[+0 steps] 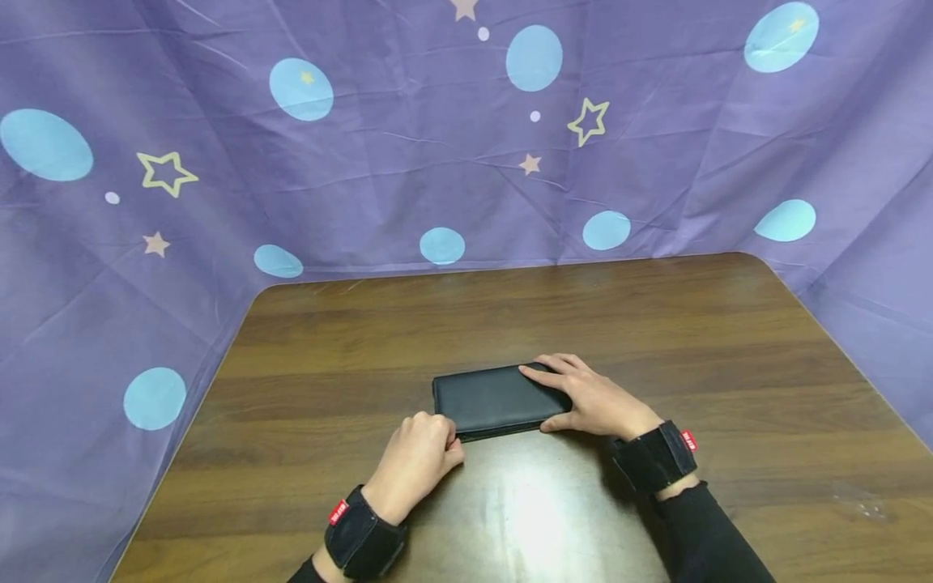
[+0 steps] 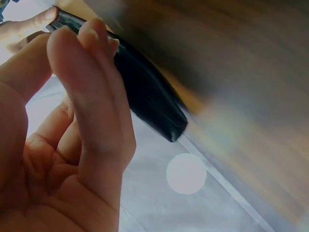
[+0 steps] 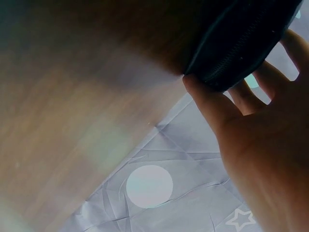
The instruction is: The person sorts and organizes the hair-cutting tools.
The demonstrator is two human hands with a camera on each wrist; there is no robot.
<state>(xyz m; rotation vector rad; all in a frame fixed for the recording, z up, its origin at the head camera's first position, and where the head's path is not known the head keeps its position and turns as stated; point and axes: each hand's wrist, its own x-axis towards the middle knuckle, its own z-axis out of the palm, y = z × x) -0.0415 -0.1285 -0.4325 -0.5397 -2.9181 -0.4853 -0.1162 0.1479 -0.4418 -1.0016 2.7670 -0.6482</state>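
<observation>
A long black wallet point(image 1: 496, 398) lies flat on the wooden table, its near edge facing the person. A zipper point(image 3: 236, 50) runs along that edge in the right wrist view. My left hand point(image 1: 417, 455) has its fingers curled at the wallet's near left corner, thumb and index finger pinched together there; I cannot tell if they hold a zipper pull or the corner itself. Over the right end, my right hand point(image 1: 594, 398) grips the wallet, thumb at the near edge and fingers spread across the top and far side. The left wrist view shows the wallet point(image 2: 149, 92) behind the curled left fingers.
The brown wooden table point(image 1: 350, 324) reaches back to a purple curtain point(image 1: 394, 162) with stars and blue dots. A small transparent scrap point(image 1: 863, 502) lies toward the table's right side. Black bands point(image 1: 364, 534) wrap both wrists.
</observation>
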